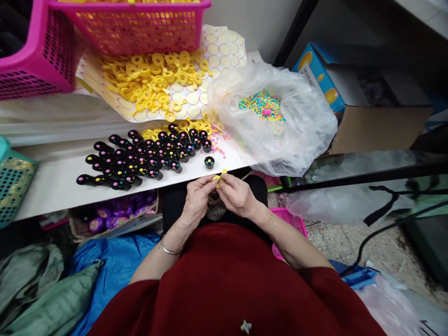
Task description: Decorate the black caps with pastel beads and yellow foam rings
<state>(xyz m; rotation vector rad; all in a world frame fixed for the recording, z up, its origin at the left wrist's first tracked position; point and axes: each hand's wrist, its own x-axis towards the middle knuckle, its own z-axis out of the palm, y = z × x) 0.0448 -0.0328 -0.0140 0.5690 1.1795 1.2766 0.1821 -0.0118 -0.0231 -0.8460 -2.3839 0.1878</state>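
– At centre of the frame, gripping what?
– With left hand (197, 198) and right hand (240, 196), pinching a small yellow piece (217, 178).
– Situated where?
– Between both grips, partly exposed, near the white tabletop (192, 167).

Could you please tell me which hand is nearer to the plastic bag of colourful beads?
Right. The right hand is just on the near side of the plastic bag, toward its left; the left hand is farther away, left of it.
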